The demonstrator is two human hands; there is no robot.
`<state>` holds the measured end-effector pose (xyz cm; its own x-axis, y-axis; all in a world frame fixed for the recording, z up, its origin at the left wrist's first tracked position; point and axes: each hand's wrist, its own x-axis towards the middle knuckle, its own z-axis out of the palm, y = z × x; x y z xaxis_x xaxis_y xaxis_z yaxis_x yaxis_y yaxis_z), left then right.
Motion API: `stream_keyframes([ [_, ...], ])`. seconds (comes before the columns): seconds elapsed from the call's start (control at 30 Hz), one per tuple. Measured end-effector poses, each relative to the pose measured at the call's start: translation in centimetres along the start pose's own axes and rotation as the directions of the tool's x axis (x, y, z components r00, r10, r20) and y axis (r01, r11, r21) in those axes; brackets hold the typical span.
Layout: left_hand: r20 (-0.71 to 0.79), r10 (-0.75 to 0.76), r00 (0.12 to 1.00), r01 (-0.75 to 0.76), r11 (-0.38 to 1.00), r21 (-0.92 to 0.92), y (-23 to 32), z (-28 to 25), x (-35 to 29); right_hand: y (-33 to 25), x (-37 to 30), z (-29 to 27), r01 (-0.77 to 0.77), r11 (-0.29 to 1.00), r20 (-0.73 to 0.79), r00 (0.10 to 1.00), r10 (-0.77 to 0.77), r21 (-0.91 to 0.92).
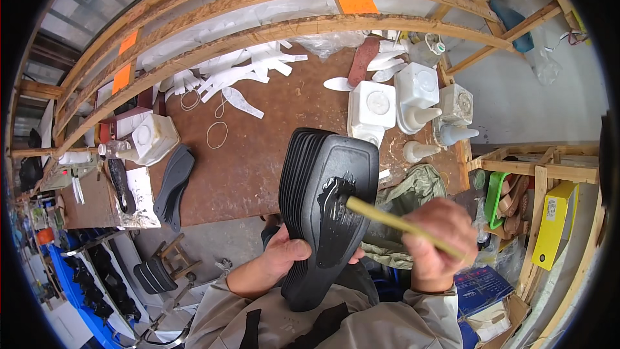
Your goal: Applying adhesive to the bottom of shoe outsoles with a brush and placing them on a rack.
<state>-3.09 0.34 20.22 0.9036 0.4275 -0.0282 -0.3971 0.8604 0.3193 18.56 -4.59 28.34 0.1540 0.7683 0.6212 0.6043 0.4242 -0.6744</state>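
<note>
My left hand (283, 255) grips a thick stack of black shoe soles (326, 210) from below, holding it upright over my lap. The top sole shows a glossy wet patch near its middle. My right hand (439, 242) is closed around a yellow-handled brush (394, 221) whose dark tip rests on that wet patch. Both hands are in front of the near edge of the brown worktable (258, 168).
White square jugs (373, 108) and nozzle bottles (420, 150) stand on the table's right. Another jug (155, 137), a smaller sole stack (174, 184), white cut strips (239, 74) and rubber bands (217, 134) lie left. Wooden frame rails arch behind. A grey cloth (407, 194), yellow box (555, 223).
</note>
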Motion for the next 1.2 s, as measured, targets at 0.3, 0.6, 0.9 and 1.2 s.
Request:
stream_keyframes([
  [0.3,0.019,-0.025,1.0,0.026,0.999,-0.034,-0.4,0.7,-0.9,-0.9,4.1,0.1,0.071,0.997,0.07,0.995,-0.073,0.032],
  [0.6,-0.006,-0.017,1.0,0.017,0.998,-0.058,0.4,0.9,-0.6,-0.1,3.3,1.1,-0.35,0.897,-0.353,0.831,0.43,0.271],
  [0.9,-0.079,-0.001,0.997,0.001,1.0,-0.01,1.4,1.5,0.3,1.3,3.3,0.1,-0.063,0.989,-0.109,0.991,0.078,0.131],
  [1.2,-0.428,0.113,0.897,-0.036,0.982,0.184,2.4,2.4,0.1,-0.1,1.9,1.2,0.237,0.918,0.324,0.883,-0.34,0.317],
])
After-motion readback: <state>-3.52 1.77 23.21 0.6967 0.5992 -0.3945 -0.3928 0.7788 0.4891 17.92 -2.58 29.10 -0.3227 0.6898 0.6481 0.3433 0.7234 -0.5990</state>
